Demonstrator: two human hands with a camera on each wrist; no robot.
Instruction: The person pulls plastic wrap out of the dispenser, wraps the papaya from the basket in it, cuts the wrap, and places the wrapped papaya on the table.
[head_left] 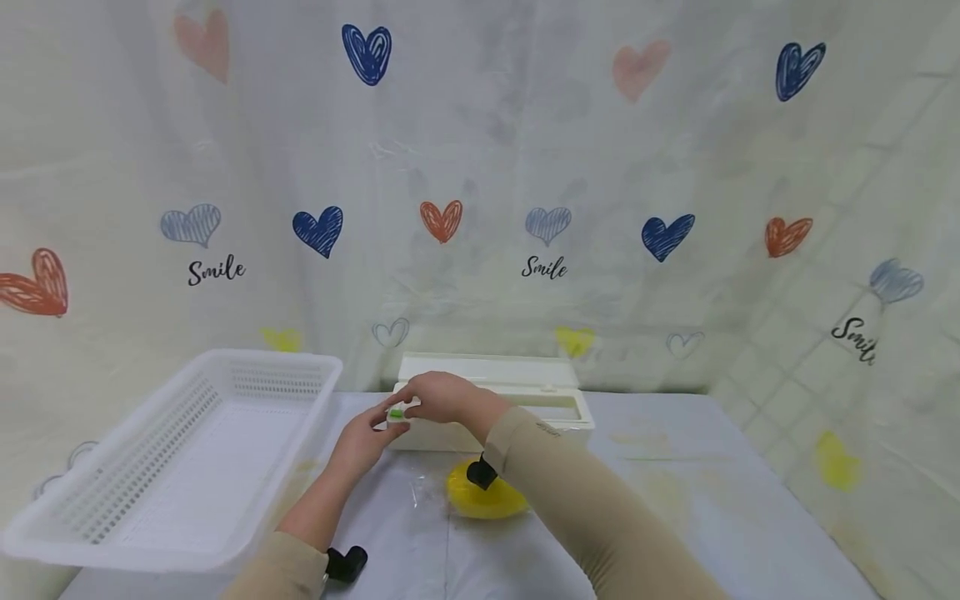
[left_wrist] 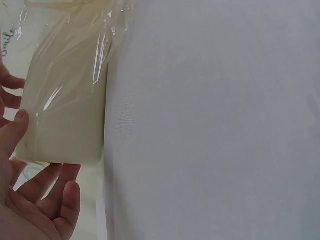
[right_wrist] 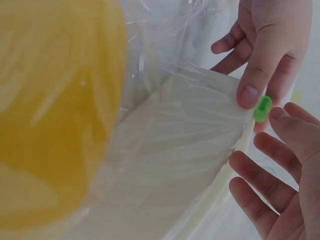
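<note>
A long cream cling film box [head_left: 431, 435] with a raised lid stands against the back. My left hand [head_left: 362, 446] grips its left end, with the thumb on the front top corner and fingers around the end. A small green slide cutter [right_wrist: 262, 109] sits at that corner, beside the left thumb. My right hand [head_left: 442, 396] reaches over the box; its thumb tip is right at the cutter and the other fingers are loosely bent. Clear film [left_wrist: 75, 55] drapes down the box front and over a rounded yellow object [head_left: 480, 496], partly hidden under my right forearm.
A large white perforated plastic basket [head_left: 191, 560] stands on the left, close to my left forearm. White cloth [head_left: 675, 517] covers the table. Behind the box hangs a curtain [head_left: 480, 150] printed with hearts.
</note>
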